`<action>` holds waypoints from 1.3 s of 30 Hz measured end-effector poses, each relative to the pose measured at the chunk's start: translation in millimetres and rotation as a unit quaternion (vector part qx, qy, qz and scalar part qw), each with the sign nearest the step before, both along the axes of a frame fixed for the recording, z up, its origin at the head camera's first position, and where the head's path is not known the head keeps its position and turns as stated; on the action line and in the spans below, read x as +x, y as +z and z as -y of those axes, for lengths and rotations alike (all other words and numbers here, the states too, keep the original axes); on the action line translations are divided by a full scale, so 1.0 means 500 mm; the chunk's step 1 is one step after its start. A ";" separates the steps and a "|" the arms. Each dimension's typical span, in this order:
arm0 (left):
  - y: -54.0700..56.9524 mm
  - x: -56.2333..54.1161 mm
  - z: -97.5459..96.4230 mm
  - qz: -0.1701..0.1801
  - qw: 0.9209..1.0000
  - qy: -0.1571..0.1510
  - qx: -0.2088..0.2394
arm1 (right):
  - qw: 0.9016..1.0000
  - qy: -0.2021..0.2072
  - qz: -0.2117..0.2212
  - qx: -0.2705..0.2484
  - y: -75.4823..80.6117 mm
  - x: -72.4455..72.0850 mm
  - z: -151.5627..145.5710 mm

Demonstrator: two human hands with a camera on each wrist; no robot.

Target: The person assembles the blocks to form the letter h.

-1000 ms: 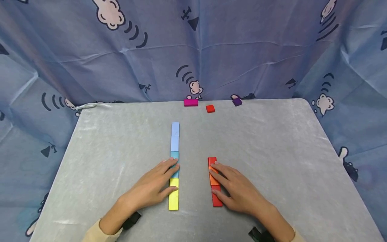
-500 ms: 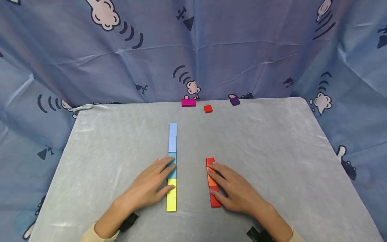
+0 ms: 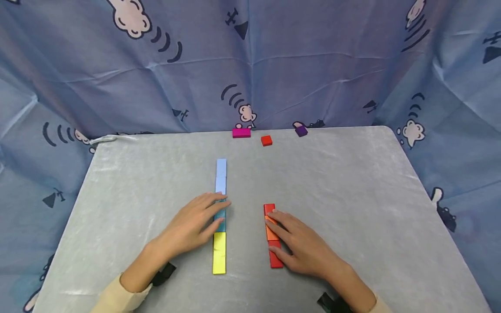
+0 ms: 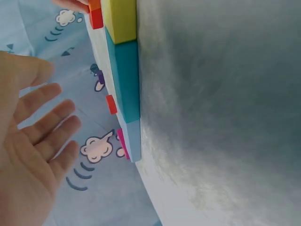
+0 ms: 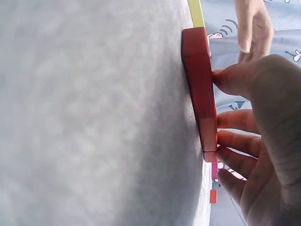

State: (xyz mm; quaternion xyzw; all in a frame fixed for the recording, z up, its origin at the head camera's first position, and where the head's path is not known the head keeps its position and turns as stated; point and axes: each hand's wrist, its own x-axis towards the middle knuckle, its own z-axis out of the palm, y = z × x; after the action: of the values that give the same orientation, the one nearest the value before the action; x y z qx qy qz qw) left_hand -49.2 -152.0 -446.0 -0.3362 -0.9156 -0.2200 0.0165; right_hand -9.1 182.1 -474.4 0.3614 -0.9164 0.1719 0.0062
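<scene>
Grips spread, left hand (image 3: 192, 222) lifts off the yellow block (image 3: 219, 254), leaving it unheld; right hand (image 3: 302, 246) touches orange block (image 3: 271, 235) to its right.

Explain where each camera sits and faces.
Head: worn there, facing forward and down at the table; left hand, right hand, sleeves show.
Left wrist: worn there, facing the blue and yellow row; mostly left hand shows.
Right wrist: worn there, facing the red and orange row; both hands show.
Both wrist views share the yellow block.
</scene>
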 end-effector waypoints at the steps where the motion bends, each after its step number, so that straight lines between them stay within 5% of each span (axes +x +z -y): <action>1: 0.001 -0.006 -0.003 -0.001 1.000 0.000 0.004 | 1.000 0.000 0.001 -0.001 0.000 0.000 0.000; 22: 0.038 -0.127 -0.064 0.059 0.997 -0.007 0.045 | 1.000 -0.014 -0.003 -0.011 -0.004 0.010 0.003; 39: 0.064 -0.257 -0.104 0.078 0.997 -0.014 0.002 | 1.000 -0.021 0.004 -0.013 -0.007 0.014 0.010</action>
State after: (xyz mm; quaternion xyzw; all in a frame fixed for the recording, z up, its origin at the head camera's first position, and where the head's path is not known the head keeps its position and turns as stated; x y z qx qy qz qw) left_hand -177.9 -100.1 -414.2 -0.3312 -0.9087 -0.2478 -0.0571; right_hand -1.9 177.2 -477.6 0.3414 -0.9215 0.1849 0.0108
